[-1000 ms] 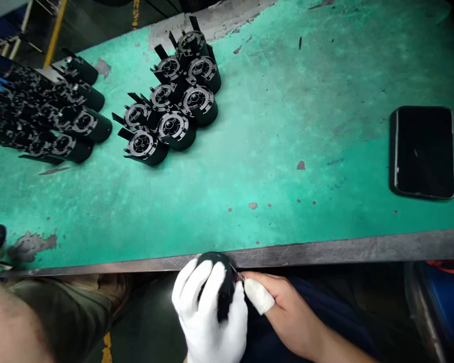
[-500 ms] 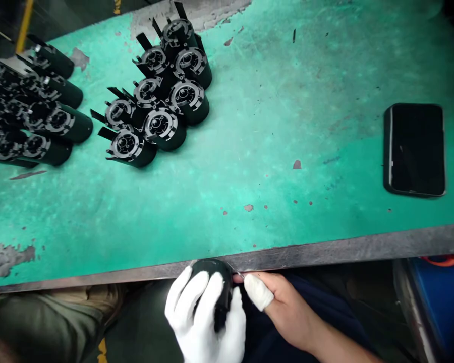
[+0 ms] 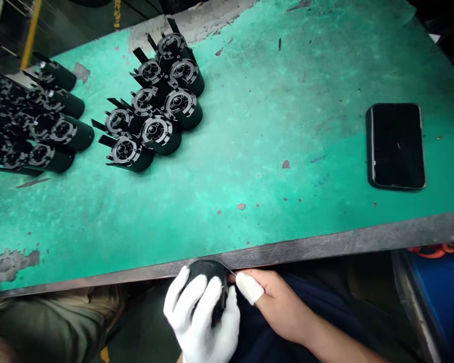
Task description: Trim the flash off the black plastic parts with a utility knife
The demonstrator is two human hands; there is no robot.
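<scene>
A dark green-black cylindrical housing is held at the front edge of the table. My left hand, in a white glove, wraps its fingers round the housing from above. To its right, my right hand is bare except for a white cover on the thumb. Thumb and forefinger pinch a thin metal blade or pick, whose tip meets the right side of the housing. The exact kind of this tool is too small to tell, and the housing's underside is hidden.
Several similar black housings stand grouped on the green table, with more at the far left. A black phone-like device lies at the right. Below the right edge are orange handles and a blue surface. Someone's clothed leg shows lower left.
The view has shifted slightly, so the phone-like device appears further left. Both hands keep their grip, and the right hand stays close against the housing's side.
</scene>
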